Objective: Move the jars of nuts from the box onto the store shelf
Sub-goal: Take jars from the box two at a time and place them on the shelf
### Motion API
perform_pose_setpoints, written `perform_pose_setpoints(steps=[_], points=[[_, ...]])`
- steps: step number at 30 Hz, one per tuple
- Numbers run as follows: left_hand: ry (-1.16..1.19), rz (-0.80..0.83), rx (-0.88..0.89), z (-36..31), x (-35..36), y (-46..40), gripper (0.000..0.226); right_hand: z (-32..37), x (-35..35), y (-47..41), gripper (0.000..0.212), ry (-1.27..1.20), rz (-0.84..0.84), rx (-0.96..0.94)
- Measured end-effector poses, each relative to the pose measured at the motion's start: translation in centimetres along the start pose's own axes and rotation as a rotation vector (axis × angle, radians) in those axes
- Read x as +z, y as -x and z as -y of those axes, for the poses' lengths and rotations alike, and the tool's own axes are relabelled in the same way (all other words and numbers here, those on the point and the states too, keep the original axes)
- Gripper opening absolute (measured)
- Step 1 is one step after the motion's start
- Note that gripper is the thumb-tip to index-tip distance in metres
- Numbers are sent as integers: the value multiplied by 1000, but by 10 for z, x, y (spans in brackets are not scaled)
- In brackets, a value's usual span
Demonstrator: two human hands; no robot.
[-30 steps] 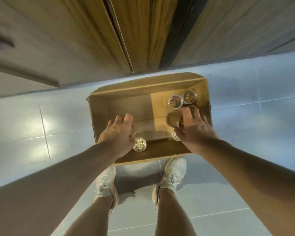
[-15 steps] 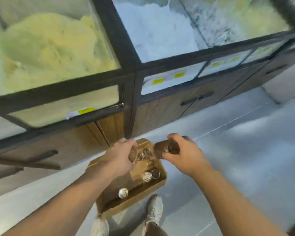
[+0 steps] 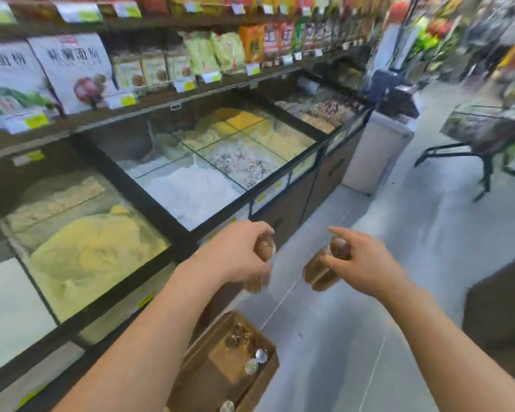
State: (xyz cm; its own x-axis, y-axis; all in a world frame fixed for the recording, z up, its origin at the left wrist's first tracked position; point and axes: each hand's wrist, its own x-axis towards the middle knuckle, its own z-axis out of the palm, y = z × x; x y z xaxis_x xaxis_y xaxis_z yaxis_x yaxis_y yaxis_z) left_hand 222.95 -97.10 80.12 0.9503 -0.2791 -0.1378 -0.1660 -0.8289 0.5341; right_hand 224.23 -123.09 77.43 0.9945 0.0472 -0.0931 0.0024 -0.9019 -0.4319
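My left hand (image 3: 238, 251) grips a clear jar of brown nuts (image 3: 263, 249) by its top, the jar hanging below my fingers. My right hand (image 3: 360, 263) holds a second jar of nuts (image 3: 320, 270) the same way, tilted to the left. Both jars hang in the air in front of the glass-topped bins. The cardboard box (image 3: 220, 367) stands on the floor below my arms, with several more jars (image 3: 252, 358) inside it. Wooden store shelves (image 3: 173, 98) with bagged goods run along the left above the bins.
Glass-covered bulk bins (image 3: 191, 173) of flour and grains fill the counter on the left. A white scale stand (image 3: 375, 153) closes the counter's far end. A black-legged display table (image 3: 485, 135) stands across the grey aisle floor, and a dark cabinet (image 3: 500, 301) sits at the right.
I have straightened up from the box: the view rose from the floor to the shelves. Both hands lifted a jar out of the box and now hold them at counter height.
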Motion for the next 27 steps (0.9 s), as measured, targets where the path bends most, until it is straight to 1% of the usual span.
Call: perform_pose_setpoints(steps=[2,6,8,12,15,19,24,27], points=[[-25,37,60,-31,-12,3,72,-9,-26,13,64,-16,-22,31],[-58,74,138,-92,-20,3,66,-37,-78,44,40,-45,-56,80],[-61,89,170,-123,-16,1,66,-56,-104,62,36,-44,-74,115],[-85,124,243,-192,3,-4,73,-111,-151,101,45,3,-112,163],[-109,148,305,-250,30,-6,69,-160,-186,138,44,38,-137,222],[-132,241,384,-334,82,-10,69,-228,-227,199,39,3,-176,313],[-199,301,535,-451,150,-10,68,-316,-272,282,50,7,-266,425],[-202,340,638,-520,187,-3,63,-357,-296,333,48,16,-305,518]])
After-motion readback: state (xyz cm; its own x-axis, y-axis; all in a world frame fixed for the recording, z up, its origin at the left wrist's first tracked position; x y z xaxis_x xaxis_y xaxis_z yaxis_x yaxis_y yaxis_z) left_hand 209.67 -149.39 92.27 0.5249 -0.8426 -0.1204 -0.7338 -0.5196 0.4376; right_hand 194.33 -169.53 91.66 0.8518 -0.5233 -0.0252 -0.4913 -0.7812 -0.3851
